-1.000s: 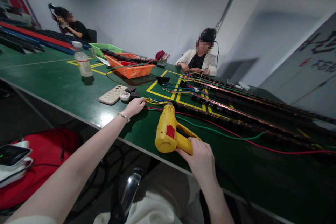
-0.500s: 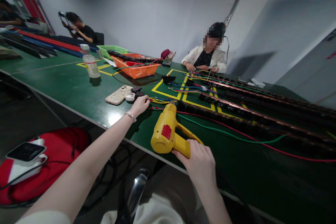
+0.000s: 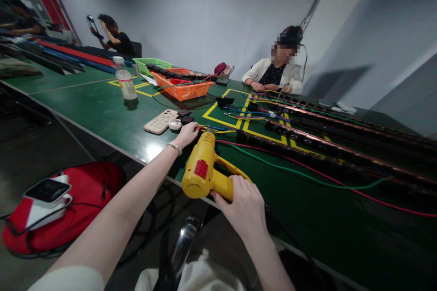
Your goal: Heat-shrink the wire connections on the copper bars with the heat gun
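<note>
My right hand is wrapped round the handle of a yellow heat gun, whose nozzle points away from me toward the wires. With its fingers pinched, my left hand holds the ends of several coloured wires just beyond the nozzle. The fingertips partly hide those ends. From there the wires run right to a long dark strip lying on the green table. A red wire and a green wire trail loosely along the near side of that strip.
Left of my left hand lie a phone and a small white case. Behind are a bottle, an orange basket and a green basket. A co-worker sits across the table. More copper-edged strips extend right.
The heat gun in my right hand has moved left, its nozzle now close to my left fingers and the wire ends. The whole view has shifted slightly; my left hand keeps its pinch.
</note>
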Motion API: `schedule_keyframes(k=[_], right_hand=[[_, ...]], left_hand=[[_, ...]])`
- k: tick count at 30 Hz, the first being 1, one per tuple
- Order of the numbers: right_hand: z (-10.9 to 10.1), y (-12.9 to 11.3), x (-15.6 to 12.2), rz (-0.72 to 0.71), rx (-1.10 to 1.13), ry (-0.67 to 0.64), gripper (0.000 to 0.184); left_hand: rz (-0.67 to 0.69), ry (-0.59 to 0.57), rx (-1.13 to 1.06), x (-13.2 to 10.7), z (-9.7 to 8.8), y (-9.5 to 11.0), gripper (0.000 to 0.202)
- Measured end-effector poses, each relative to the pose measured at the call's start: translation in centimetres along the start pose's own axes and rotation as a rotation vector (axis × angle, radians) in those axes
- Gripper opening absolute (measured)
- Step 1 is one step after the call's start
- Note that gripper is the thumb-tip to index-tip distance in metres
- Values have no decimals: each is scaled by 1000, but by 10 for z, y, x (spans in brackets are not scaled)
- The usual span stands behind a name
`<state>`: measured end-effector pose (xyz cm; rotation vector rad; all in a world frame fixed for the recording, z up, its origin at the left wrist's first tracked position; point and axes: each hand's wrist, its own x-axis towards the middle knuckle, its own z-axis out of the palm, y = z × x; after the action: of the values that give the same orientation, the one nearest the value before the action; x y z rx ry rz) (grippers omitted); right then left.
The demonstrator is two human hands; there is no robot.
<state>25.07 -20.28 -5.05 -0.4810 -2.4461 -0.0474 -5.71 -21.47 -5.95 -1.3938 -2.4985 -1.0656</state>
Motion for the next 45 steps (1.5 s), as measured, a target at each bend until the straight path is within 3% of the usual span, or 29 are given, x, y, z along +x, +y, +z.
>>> schedule_keyframes(k=[12, 18, 33, 45], right_hand=[[11, -11, 6, 39, 56, 12, 52], [-1, 0, 4, 51, 99, -38, 44], [-17, 40, -17, 6, -75, -5, 54], [-14, 49, -20, 22, -196, 78, 54]], left_hand=[[34, -69, -153, 1, -6, -6, 25], [53, -61, -193, -1, -6, -6, 28], [-21, -100, -227, -4, -10, 3, 24], [8, -97, -172, -4, -10, 2, 21]])
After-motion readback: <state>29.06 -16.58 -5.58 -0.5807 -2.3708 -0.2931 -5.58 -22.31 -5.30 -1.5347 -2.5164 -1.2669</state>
